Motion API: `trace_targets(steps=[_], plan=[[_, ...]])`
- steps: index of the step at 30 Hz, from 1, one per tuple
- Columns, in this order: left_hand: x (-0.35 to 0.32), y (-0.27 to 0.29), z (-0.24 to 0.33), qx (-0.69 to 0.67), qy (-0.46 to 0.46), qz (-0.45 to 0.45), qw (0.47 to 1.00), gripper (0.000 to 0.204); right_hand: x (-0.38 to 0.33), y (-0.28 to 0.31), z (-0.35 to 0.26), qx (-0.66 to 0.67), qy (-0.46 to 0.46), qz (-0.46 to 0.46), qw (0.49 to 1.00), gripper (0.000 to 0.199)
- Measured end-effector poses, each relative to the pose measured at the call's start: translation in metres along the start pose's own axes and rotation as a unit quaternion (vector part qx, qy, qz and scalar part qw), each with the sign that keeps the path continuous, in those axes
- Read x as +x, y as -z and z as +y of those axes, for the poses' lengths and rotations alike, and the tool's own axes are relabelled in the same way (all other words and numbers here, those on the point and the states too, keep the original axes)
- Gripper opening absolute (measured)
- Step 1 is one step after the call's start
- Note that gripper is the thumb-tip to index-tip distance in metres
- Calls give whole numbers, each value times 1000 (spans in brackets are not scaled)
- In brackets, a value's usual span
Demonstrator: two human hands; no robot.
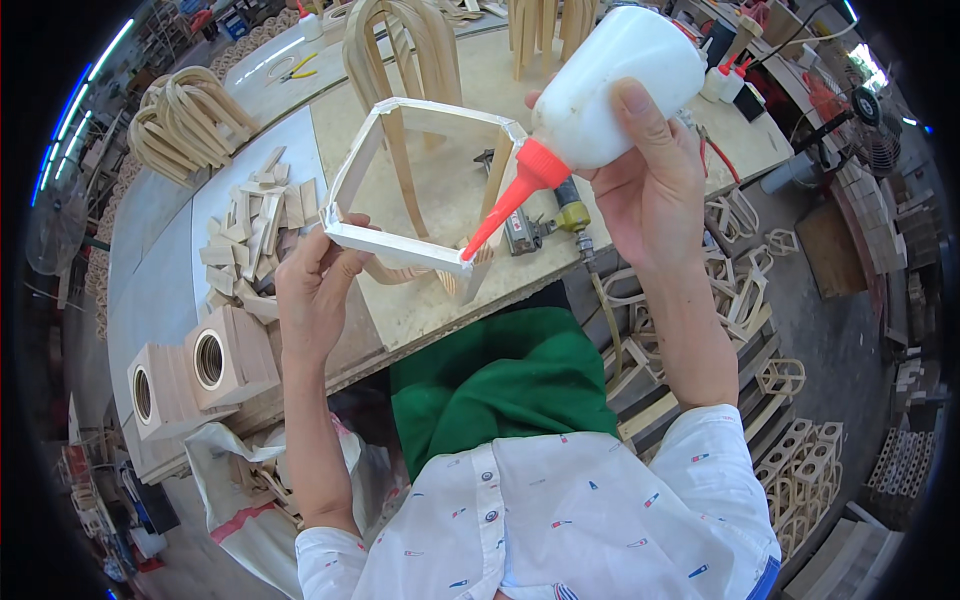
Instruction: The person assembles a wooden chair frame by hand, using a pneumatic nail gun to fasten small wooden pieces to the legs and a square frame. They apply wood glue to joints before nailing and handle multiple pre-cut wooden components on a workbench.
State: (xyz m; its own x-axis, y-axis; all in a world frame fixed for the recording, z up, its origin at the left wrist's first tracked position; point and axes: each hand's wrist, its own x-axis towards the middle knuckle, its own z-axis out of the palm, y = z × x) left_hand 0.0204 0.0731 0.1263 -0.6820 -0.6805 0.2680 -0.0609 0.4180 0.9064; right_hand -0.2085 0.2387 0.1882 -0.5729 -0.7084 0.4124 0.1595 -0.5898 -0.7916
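A pale wooden frame point(395, 245) with several straight sides is held up above the table, my left hand point(318, 285) pinching its near left corner between thumb and fingers. My right hand point(650, 190) is closed round a white glue bottle point(615, 90), tipped downward. Its red nozzle point(515, 200) meets the frame at the near right corner, where the tip touches or almost touches the wood. Whitish marks show at the frame's corners. Part of a curved wooden piece point(400, 272) shows beneath the frame; how the two relate is unclear.
Bent wooden arches point(400, 50) stand behind the frame, more point(185, 125) at far left. Wood offcuts point(250, 225) lie piled left, near two blocks with round holes point(208, 358). An air tool point(520, 232) with a hose point(603, 310) lies right. Pliers point(298, 68) rest farther back.
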Motion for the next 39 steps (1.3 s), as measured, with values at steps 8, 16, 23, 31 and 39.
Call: trace_targets(steps=[8,16,23,31,39], plan=[[-1,3,-1,9,-3,-22,1000,25,4,14,-8,-44,19,34,998,52],[0,4,-5,-8,4,-20,1000,25,17,33,-9,-41,48,49,997,48],[-1,3,-5,10,-7,-10,1000,24,28,41,-8,-70,71,80,992,48],[-10,-10,5,43,-25,49,998,23,24,20,-35,55,43,32,997,53],[-13,-21,12,64,-60,37,995,23,13,-16,-16,13,-5,-15,1000,56]])
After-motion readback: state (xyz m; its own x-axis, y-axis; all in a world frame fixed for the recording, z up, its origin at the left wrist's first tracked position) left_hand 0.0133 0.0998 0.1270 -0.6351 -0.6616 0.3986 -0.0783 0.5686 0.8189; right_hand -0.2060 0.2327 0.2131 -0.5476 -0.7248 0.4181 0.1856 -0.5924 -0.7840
